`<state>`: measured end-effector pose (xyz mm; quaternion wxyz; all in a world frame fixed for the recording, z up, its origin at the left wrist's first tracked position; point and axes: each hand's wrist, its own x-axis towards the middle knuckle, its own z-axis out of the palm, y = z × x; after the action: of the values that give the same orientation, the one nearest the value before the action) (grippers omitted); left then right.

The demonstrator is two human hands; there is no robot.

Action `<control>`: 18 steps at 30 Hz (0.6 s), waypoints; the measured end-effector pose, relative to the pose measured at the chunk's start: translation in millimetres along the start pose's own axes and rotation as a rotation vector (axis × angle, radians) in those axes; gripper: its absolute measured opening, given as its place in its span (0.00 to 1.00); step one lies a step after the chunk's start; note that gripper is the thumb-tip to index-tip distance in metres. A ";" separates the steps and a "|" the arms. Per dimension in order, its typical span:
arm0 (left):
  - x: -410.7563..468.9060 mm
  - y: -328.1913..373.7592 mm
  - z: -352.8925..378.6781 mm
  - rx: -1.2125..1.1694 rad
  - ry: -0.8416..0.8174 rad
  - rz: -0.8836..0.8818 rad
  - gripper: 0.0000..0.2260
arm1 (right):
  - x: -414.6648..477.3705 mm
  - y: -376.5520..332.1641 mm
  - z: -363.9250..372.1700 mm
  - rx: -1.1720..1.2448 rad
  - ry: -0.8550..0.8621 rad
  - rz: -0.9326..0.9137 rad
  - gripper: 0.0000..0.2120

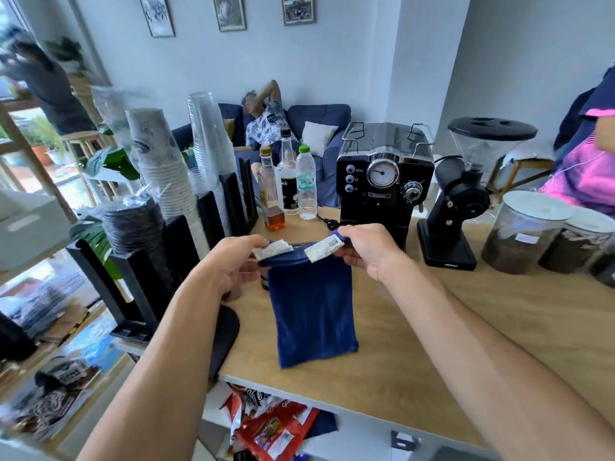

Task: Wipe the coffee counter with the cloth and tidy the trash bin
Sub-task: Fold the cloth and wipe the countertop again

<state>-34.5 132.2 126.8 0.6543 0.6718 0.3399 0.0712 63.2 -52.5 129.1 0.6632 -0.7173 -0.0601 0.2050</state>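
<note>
A dark blue cloth (311,311) hangs folded over the wooden coffee counter (449,344), its lower end resting on the wood. My left hand (233,264) pinches its top left corner, with a white label (273,250) showing at the fingertips. My right hand (366,251) grips the top right corner, beside a second white label (324,249). Below the counter's front edge, red snack wrappers (269,427) lie in a heap. No trash bin can be made out.
A black espresso machine (382,181) and a black grinder (459,201) stand behind the cloth. Three bottles (289,184) are at the back, jars of coffee (525,234) on the right, stacked cups in black holders (173,181) on the left. A black pad (224,337) lies by my left forearm.
</note>
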 end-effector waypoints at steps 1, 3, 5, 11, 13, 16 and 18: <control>-2.6 6.7 -1.4 -0.009 0.001 0.042 0.07 | -1.2 -7.6 -1.9 0.014 0.001 -0.027 0.08; -9.0 17.9 -2.3 -0.037 -0.002 0.108 0.08 | -5.7 -20.7 -8.0 0.044 0.005 -0.077 0.06; -16.1 22.7 -3.5 -0.071 -0.001 0.151 0.06 | -13.0 -27.6 -14.7 0.057 0.008 -0.118 0.06; -44.8 -28.8 -0.9 -0.017 -0.064 0.145 0.05 | -46.3 13.5 -35.4 0.043 -0.007 -0.112 0.08; -54.7 -67.7 2.0 0.040 -0.104 0.056 0.04 | -58.5 48.0 -39.6 0.024 -0.005 -0.055 0.10; -68.6 -122.4 5.9 0.103 -0.145 -0.073 0.01 | -76.8 106.7 -44.5 -0.064 -0.026 0.076 0.08; -76.3 -149.1 7.3 0.109 -0.164 -0.116 0.05 | -88.9 137.5 -47.1 -0.110 -0.001 0.123 0.03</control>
<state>-142.7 71.2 14.2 0.6455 0.6890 0.3270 -0.0408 -25.4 -143.5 15.7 0.6089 -0.7549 -0.0272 0.2421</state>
